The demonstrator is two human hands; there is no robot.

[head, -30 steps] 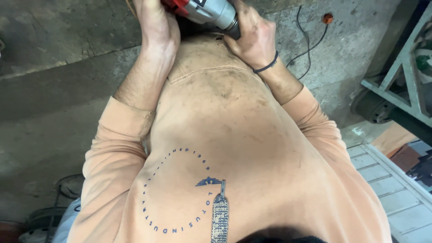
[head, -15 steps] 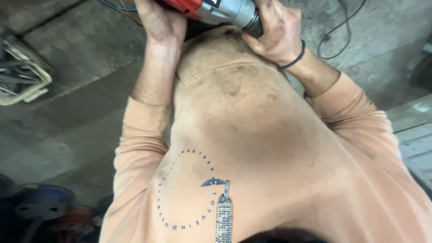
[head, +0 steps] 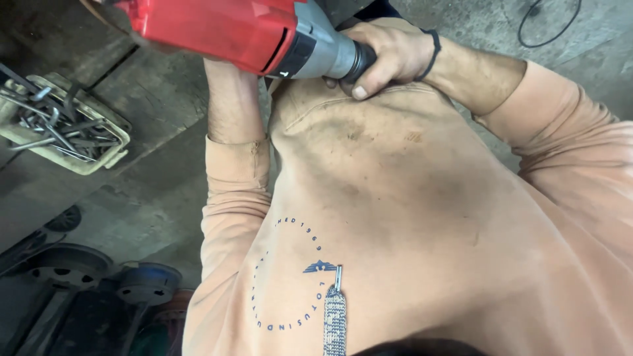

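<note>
Red power tool [head: 217,29] clasped in right hand's [head: 389,56] grip.

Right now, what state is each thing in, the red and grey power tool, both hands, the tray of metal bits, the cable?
Red and grey power tool: held up close to the chest, lying sideways.
Right hand: fingers wrapped round the tool's grey end.
Left hand: mostly hidden behind the red body; grip unclear.
Beige tray: on the floor, full of tangled metal pieces.
Black cable: lying loose on the concrete floor.

left hand hidden behind red power tool [head: 217,29], tool's front cut off
</note>
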